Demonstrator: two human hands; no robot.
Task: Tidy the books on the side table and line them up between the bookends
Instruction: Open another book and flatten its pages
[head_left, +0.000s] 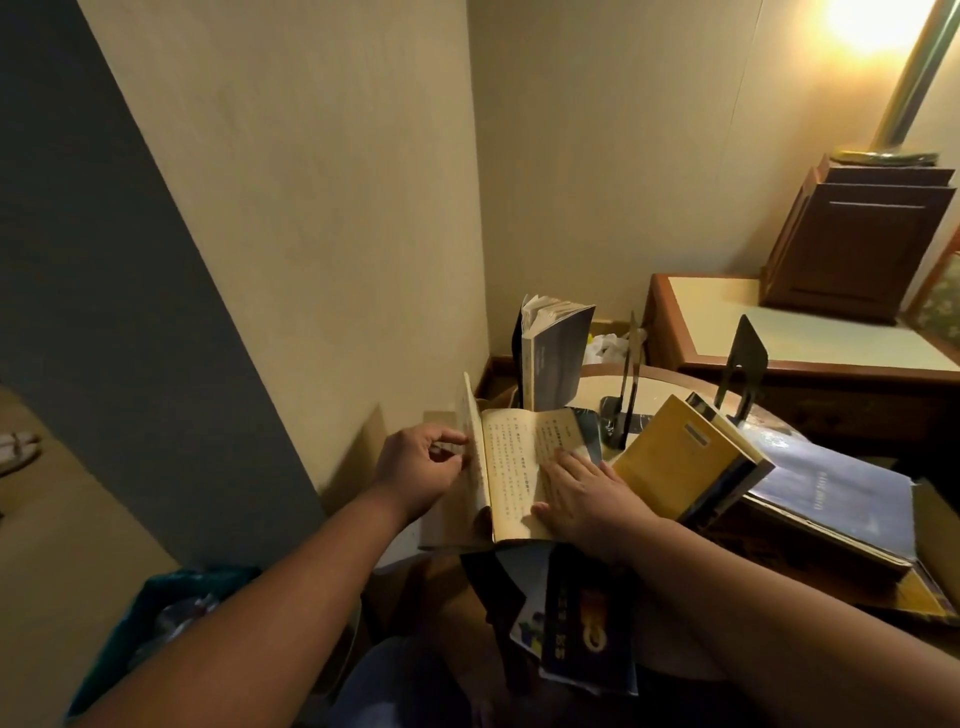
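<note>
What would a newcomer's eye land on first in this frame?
Probably the open book at centre, with the left hand pinching its raised pages and the right hand flat on the right page. Next, the glowing lamp at top right, and the yellow book leaning on a flat blue book before two dark bookends.

I am in a lived-in room of a home or guest room, seen at a corner. Beige papered walls (322, 197) meet here. A lit lamp (878, 26) on a brass pole glows warm at upper right. A dark wooden cabinet (852, 244) stands on a wood-trimmed low stand (779, 327). Books (685, 457) clutter my small round table (670, 384).
</note>
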